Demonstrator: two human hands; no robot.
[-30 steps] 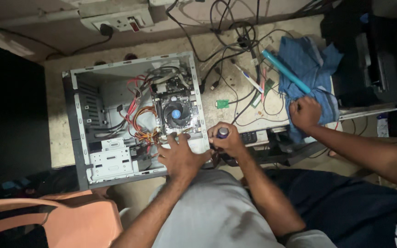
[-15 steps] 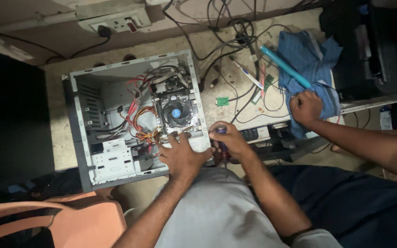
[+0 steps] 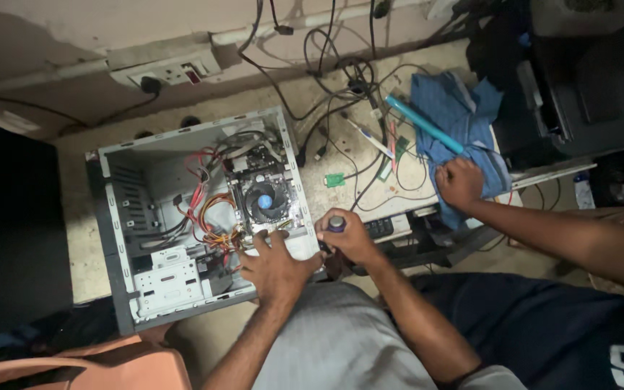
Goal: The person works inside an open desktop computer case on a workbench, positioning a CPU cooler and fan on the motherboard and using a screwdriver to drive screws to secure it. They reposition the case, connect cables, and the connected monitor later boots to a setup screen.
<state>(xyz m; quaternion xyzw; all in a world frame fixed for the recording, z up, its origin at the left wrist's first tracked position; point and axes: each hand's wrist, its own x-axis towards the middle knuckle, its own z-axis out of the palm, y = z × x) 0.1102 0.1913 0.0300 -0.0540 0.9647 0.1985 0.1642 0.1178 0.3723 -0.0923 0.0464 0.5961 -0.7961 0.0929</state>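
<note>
Resting flat and unclenched, the left hand [image 3: 277,269] is pressed on the open computer case [image 3: 120,238]; at its three o'clock, a screwdriver handle [image 3: 336,224] is grasped by the right hand [image 3: 348,237].

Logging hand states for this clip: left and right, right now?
Left hand: open, flat on the computer case.
Right hand: closed around a purple-capped tool handle.

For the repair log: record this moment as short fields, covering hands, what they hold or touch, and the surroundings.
left hand: flat on the near edge of the open computer case
right hand: gripping a screwdriver handle beside the case
case interior: cooler fan, red and yellow wires
other person's hand: resting on a blue cloth
on bench: teal tool, small green board, cables
wall: socket strip
</note>
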